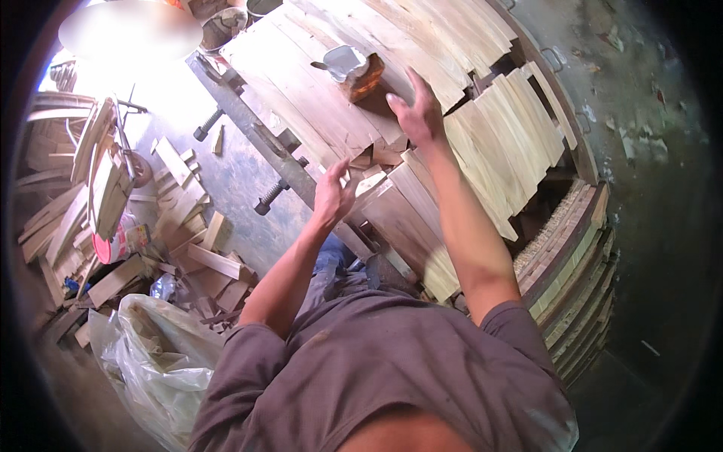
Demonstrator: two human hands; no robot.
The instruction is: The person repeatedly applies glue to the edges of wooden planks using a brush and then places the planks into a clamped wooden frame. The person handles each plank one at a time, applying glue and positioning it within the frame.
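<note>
My right hand [420, 113] is raised over pale wooden boards [422, 56], its thumb and fingers apart and nothing between them. Just left of it stands a cut-open container [367, 77] with a brownish-orange side, holding a whitish paste or liquid [345, 62]. A dark stick-like handle [319, 66] pokes out over its left rim. Lower and to the left, my left hand [335, 194] is beside the ends of some boards, fingers partly spread, with nothing seen in it. Whether it touches the wood I cannot tell. A shorter board [403, 207] lies between my forearms.
A long metal clamp bar [263, 143] with screw bolts [271, 197] runs along the boards' left side. Wood offcuts [188, 256] heap on the floor at left, near a plastic sack [154, 346]. Curved stacked wooden layers [580, 279] stand at right. Buckets [224, 27] sit at the back.
</note>
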